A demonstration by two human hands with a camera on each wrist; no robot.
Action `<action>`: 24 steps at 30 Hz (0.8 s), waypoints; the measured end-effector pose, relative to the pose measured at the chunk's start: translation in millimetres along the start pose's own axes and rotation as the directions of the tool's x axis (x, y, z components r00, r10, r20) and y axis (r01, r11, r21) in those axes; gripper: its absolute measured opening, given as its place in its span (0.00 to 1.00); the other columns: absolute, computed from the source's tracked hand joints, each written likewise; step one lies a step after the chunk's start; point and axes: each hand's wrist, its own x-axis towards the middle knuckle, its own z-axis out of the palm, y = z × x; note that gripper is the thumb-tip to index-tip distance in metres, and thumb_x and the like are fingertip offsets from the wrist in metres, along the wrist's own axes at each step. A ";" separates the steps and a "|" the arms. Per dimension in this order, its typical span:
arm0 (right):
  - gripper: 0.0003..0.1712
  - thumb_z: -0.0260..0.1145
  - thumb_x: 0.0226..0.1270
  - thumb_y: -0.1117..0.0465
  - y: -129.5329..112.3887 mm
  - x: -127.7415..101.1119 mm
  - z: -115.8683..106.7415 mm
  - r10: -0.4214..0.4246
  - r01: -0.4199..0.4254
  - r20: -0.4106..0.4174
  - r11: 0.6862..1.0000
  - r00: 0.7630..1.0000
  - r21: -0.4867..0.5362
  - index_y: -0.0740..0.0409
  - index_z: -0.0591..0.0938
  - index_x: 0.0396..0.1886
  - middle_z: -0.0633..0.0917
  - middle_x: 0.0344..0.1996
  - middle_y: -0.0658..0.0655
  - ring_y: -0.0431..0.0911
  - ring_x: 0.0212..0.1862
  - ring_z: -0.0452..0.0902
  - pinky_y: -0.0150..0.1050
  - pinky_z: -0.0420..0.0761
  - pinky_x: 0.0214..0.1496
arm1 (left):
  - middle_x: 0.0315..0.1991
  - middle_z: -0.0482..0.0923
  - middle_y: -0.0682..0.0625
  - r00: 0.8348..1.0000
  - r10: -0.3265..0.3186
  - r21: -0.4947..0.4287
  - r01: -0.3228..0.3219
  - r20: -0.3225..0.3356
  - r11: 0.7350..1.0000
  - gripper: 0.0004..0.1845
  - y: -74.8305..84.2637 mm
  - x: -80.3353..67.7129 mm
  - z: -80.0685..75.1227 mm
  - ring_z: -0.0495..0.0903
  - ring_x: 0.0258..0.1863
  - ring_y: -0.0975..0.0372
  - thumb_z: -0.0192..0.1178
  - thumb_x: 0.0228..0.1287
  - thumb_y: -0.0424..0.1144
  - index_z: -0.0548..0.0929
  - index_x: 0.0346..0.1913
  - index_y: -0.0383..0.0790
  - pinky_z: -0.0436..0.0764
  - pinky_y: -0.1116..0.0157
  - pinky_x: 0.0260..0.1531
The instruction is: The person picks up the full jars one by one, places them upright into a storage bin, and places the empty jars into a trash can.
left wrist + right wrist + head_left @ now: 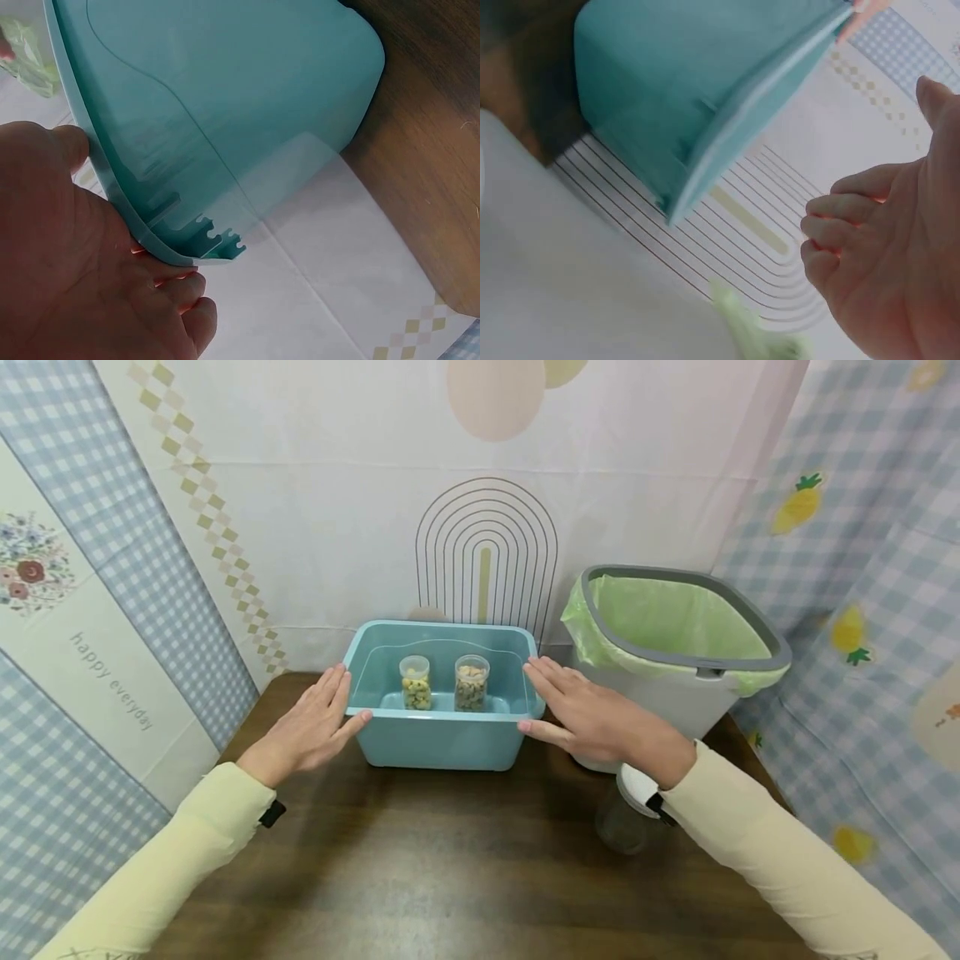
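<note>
A light blue plastic tub point(435, 743) stands on the brown table against the back cloth. Inside it are two small clear cups: one cup point(416, 683) holds yellowish pieces, the other cup point(472, 683) beige and brown pieces. At the tub's left front corner is my left hand point(306, 727), fingers straight; in the left wrist view its thumb point(71, 146) touches the rim, with the fingers along the outside. Beside the tub's right end, my right hand point(588, 714) extends its fingers with the thumb apart. The right wrist view shows a gap between that palm point(900, 255) and the tub.
A bin point(652, 702) with a grey rim and a green liner bag point(682, 614) stands to the tub's right. Under my right forearm is a clear jar point(621, 822) with a white lid, partly hidden. Bare wooden table point(420, 868) lies in front. Patterned cloths hang behind and on both sides.
</note>
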 end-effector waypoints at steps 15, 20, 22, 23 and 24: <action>0.53 0.51 0.80 0.30 7.4 -61.5 -72.8 0.118 -0.123 -0.063 0.990 0.991 -0.069 0.44 0.37 0.89 0.40 0.88 0.54 0.59 0.88 0.37 0.69 0.52 0.83 | 0.85 0.38 0.26 1.000 0.006 -0.013 -0.006 -0.006 1.000 0.45 0.6 -1.2 -1.2 0.40 0.85 0.34 0.42 0.86 0.56 0.44 0.82 0.19 0.48 0.36 0.83; 0.55 0.53 0.81 0.31 33.0 -79.9 -85.7 0.206 -0.209 -0.048 0.976 0.977 -0.063 0.44 0.33 0.88 0.37 0.88 0.54 0.62 0.88 0.35 0.72 0.49 0.82 | 0.85 0.38 0.26 1.000 0.010 -0.010 -0.010 -0.003 1.000 0.45 0.8 -2.1 -1.2 0.40 0.85 0.34 0.42 0.87 0.56 0.44 0.82 0.19 0.47 0.36 0.83; 0.55 0.53 0.81 0.32 46.1 -86.2 -88.4 0.234 -0.236 -0.044 0.971 0.971 -0.050 0.46 0.34 0.88 0.36 0.88 0.57 0.64 0.88 0.34 0.73 0.49 0.81 | 0.85 0.38 0.26 1.000 0.011 -0.007 -0.011 -0.005 1.000 0.45 1.0 -2.2 -1.2 0.41 0.85 0.34 0.42 0.87 0.56 0.44 0.82 0.19 0.47 0.36 0.83; 0.55 0.53 0.81 0.32 52.8 -89.3 -89.1 0.247 -0.249 -0.043 0.967 0.968 -0.047 0.46 0.34 0.88 0.36 0.88 0.58 0.64 0.88 0.35 0.74 0.50 0.80 | 0.85 0.38 0.26 1.000 0.012 -0.006 -0.012 -0.005 1.000 0.45 1.0 -2.3 -1.1 0.41 0.85 0.34 0.42 0.87 0.56 0.44 0.82 0.19 0.47 0.36 0.83; 0.55 0.53 0.82 0.33 59.6 -92.2 -89.5 0.257 -0.259 -0.041 0.965 0.966 -0.042 0.47 0.34 0.88 0.36 0.88 0.59 0.66 0.87 0.35 0.74 0.50 0.80 | 0.85 0.38 0.26 1.000 0.013 -0.006 -0.013 -0.004 1.000 0.45 1.1 -2.4 -1.1 0.41 0.85 0.34 0.42 0.87 0.56 0.44 0.82 0.19 0.47 0.36 0.83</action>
